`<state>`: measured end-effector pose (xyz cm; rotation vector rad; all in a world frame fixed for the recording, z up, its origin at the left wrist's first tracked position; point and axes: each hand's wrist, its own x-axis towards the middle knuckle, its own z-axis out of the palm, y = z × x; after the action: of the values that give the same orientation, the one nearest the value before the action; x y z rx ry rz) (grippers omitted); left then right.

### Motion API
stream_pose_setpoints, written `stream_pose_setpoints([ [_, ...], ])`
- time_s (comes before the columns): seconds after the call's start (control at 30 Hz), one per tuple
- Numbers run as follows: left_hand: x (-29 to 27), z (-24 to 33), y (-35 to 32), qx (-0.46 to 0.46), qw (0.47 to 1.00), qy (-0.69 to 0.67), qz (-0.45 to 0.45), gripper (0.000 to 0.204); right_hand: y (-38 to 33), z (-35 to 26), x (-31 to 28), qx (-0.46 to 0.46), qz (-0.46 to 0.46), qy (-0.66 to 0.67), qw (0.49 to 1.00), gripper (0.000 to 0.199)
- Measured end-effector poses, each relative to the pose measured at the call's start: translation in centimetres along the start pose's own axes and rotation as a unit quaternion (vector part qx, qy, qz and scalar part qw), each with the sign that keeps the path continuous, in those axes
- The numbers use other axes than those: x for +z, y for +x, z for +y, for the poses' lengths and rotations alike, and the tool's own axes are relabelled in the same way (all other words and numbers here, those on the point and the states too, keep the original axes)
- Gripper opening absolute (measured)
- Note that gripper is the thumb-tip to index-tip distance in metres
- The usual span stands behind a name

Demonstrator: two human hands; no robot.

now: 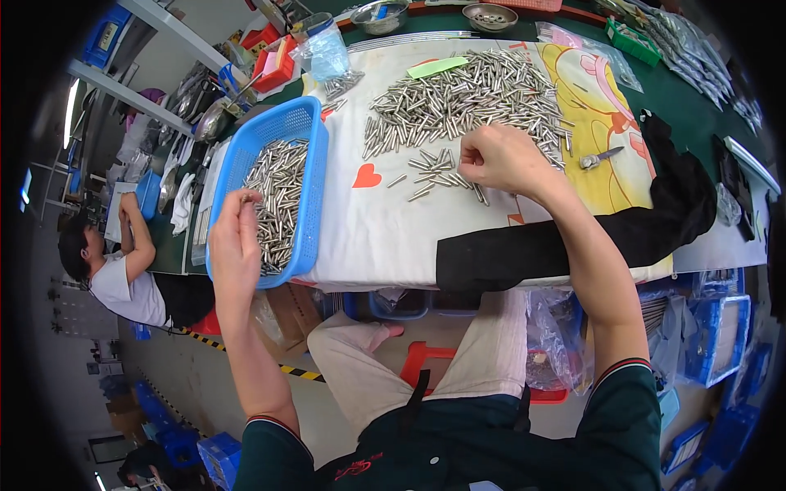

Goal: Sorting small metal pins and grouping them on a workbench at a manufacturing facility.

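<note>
My left hand [235, 245] is over the near left side of a blue plastic basket [313, 196]. Its thumb and fingers are drawn together, and whatever lies between them is too small to make out. Inside the basket is a heap of short, shiny metal pins [280, 192]. On the cloth-covered table, my right hand [506, 159] hovers at the near edge of a large pile of similar metal pins [467, 102]. Its fingers are curled into a pinch whose contents are hidden. A small scattered group of pins [431, 173] lies just left of that hand.
A light green paper slip [437, 67] rests on the pile. Beneath my right forearm stretches a black cloth [508, 254]. A small knife [602, 158] lies to the right. Metal bowls [490, 17] and red bins [274, 64] stand behind. Another person [123, 270] sits at far left.
</note>
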<state>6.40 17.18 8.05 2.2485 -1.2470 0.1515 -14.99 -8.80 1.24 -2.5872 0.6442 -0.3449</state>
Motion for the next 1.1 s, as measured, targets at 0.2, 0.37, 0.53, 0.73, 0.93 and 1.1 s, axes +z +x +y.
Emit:
stream_pose_setpoints([
  [0.2, 0.1, 0.7, 1.0, 0.105, 0.975, 0.101, 0.170, 0.018, -0.2, 0.7, -0.6, 0.006, -0.081, -0.044, 0.996, 0.014],
  [0.37, 6.9, 7.0, -0.5, 0.220, 0.973, -0.061, -0.015, 0.008, -0.7, -1.1, -1.7, 0.007, -0.122, -0.066, 0.990, 0.013],
  [0.53, 11.9, 7.2, 0.3, 0.218, 0.972, -0.037, -0.086, 0.009, -0.4, -1.1, 1.4, -0.106, 0.056, -0.006, 0.993, 0.015],
  [0.73, 15.0, 6.6, 0.8, 0.237, 0.966, -0.070, -0.079, 0.013, -0.5, -0.9, 3.9, -0.108, 0.091, -0.076, 0.987, 0.018],
  [0.93, 14.2, 6.4, 0.1, 0.277, 0.956, -0.034, -0.087, 0.009, -0.9, -1.5, 3.8, -0.146, 0.084, -0.091, 0.982, 0.012],
  [1.1, 13.0, 6.3, -0.9, 0.238, 0.958, -0.078, -0.140, 0.009, -0.9, -1.6, 4.5, -0.185, 0.119, -0.140, 0.965, 0.007],
])
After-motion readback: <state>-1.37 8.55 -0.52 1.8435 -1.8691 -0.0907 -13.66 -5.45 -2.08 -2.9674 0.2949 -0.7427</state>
